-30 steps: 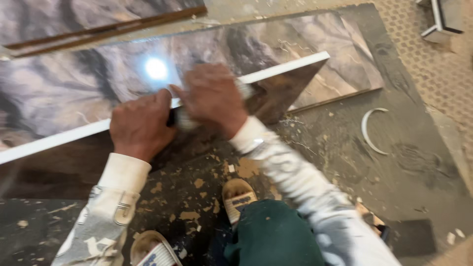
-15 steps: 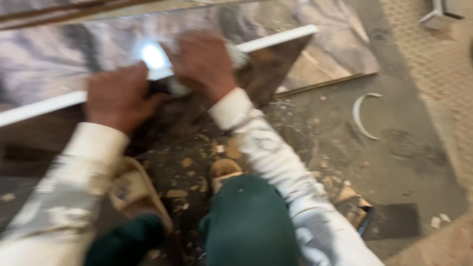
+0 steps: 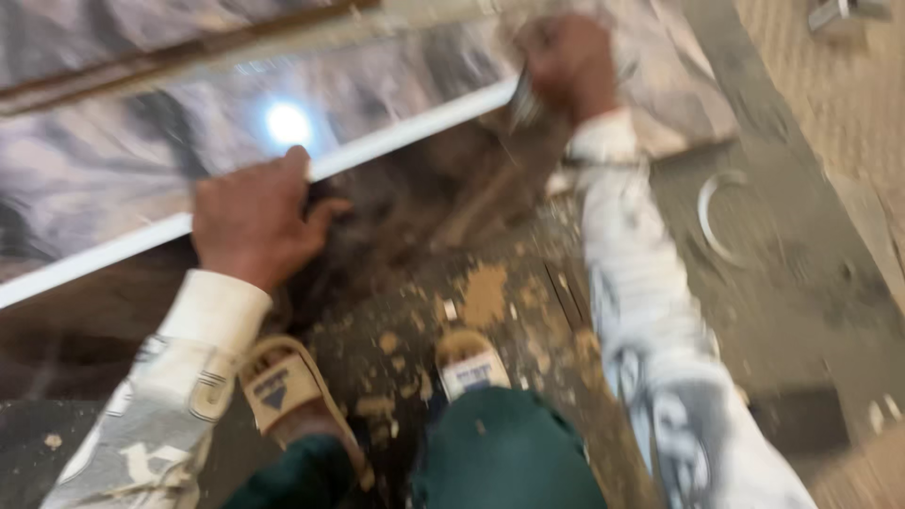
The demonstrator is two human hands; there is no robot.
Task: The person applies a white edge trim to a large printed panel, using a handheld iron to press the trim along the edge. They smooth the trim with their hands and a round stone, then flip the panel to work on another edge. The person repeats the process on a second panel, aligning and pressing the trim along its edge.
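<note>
Left hand (image 3: 253, 219) sits curled over the white edge (image 3: 123, 247) of the glossy marbled panel (image 3: 141, 141), fingers bent against it, thumb out below. Right hand (image 3: 568, 64) is up at the far end of that edge, closed around a small tool (image 3: 524, 104) too blurred to identify. Wood chips (image 3: 485, 294) litter the dark floor (image 3: 792, 311) around two sandalled feet (image 3: 283, 386); a pale curved offcut (image 3: 709, 221) lies to the right.

Left hand (image 3: 250, 221) rests on the panel (image 3: 141, 179) edge; right hand (image 3: 566, 61) farther right along it; curved offcut (image 3: 707, 221) on the floor (image 3: 801, 311) right.
</note>
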